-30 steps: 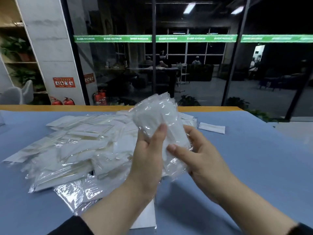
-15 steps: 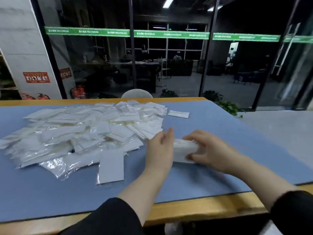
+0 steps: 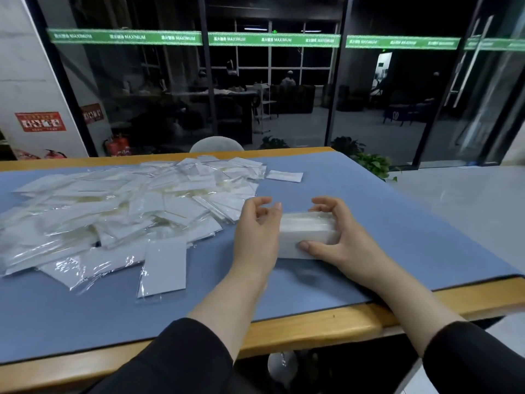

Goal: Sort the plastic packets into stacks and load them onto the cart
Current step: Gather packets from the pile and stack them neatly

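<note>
Stack (image 3: 305, 234) on mat (image 3: 397, 223), right hand (image 3: 338, 237) gripping; left hand (image 3: 257, 234) beside, fingers loosely curled.

Both hands (image 3: 298, 231) square a packet stack (image 3: 305, 233)

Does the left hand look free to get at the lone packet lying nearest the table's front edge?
Probably yes: the left hand is only resting against the stack, and bare mat separates it from that packet.
</note>
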Demonstrator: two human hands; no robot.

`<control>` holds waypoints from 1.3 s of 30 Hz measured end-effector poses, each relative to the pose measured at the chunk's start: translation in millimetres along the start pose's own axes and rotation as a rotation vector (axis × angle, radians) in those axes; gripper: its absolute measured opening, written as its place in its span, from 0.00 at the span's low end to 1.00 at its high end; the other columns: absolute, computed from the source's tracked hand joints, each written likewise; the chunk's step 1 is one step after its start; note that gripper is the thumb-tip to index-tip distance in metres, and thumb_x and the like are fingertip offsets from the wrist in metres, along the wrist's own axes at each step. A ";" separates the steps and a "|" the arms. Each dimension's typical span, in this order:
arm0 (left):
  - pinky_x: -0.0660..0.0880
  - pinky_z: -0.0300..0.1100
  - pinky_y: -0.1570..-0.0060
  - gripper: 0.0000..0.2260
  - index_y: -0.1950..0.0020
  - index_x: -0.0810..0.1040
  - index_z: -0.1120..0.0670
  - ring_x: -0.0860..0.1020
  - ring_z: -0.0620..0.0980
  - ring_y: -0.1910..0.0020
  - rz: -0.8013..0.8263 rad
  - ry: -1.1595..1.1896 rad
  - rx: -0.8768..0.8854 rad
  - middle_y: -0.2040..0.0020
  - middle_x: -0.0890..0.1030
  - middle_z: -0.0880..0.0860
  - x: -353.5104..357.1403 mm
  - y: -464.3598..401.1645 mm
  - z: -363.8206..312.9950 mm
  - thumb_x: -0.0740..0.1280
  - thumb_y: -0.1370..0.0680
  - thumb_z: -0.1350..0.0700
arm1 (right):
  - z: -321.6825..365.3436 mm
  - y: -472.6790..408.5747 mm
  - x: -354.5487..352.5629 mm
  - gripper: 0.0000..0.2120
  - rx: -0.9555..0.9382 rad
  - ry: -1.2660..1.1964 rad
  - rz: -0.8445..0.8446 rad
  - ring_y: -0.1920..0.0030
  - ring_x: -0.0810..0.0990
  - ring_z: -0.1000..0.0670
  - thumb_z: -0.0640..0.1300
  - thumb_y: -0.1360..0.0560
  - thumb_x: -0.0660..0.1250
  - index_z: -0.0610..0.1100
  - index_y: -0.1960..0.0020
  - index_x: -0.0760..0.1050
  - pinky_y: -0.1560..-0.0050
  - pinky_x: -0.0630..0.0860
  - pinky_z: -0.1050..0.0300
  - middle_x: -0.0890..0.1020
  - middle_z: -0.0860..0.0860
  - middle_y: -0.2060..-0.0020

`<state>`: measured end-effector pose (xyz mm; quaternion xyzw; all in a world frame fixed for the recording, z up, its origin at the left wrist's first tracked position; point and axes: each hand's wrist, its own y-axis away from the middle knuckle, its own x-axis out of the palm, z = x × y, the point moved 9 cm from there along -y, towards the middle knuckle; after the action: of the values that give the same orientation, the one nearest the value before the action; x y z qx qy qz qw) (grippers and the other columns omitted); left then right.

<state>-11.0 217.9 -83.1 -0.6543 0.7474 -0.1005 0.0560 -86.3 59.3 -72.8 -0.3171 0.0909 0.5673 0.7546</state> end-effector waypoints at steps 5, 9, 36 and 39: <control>0.72 0.31 0.54 0.03 0.47 0.80 0.50 0.77 0.34 0.57 0.018 -0.100 0.083 0.54 0.81 0.44 5.1 3.6 -3.2 0.69 0.19 0.52 | 0.5 0.2 -7.0 0.32 -0.028 -0.002 -0.059 0.38 0.71 0.64 0.46 0.28 0.78 0.57 0.31 0.65 0.42 0.67 0.74 0.73 0.59 0.36; 0.72 0.36 0.55 0.07 0.52 0.80 0.51 0.76 0.39 0.59 -0.029 -0.049 0.031 0.57 0.81 0.45 -2.5 -1.7 3.3 0.68 0.19 0.49 | 1.2 0.9 -7.7 0.24 -0.028 0.093 -0.088 0.42 0.71 0.70 0.44 0.27 0.76 0.54 0.35 0.72 0.44 0.65 0.77 0.76 0.58 0.40; 0.67 0.32 0.63 0.11 0.52 0.78 0.52 0.73 0.38 0.60 0.101 -0.200 0.060 0.57 0.79 0.44 12.7 0.8 2.2 0.59 0.15 0.52 | -1.3 10.6 -2.0 0.30 0.061 0.100 0.005 0.48 0.77 0.60 0.40 0.26 0.73 0.61 0.32 0.65 0.48 0.69 0.74 0.73 0.60 0.41; 0.66 0.36 0.64 0.11 0.56 0.76 0.51 0.72 0.43 0.62 0.101 -0.206 0.058 0.61 0.76 0.45 11.0 1.4 -1.4 0.60 0.15 0.52 | -3.4 12.3 -8.8 0.27 0.113 0.101 -0.042 0.51 0.77 0.61 0.40 0.26 0.73 0.58 0.33 0.68 0.50 0.70 0.73 0.75 0.60 0.45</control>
<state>-14.2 207.3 -81.6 -0.6210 0.7663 -0.0513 0.1563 -99.8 52.3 -75.6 -0.3039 0.1538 0.5285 0.7776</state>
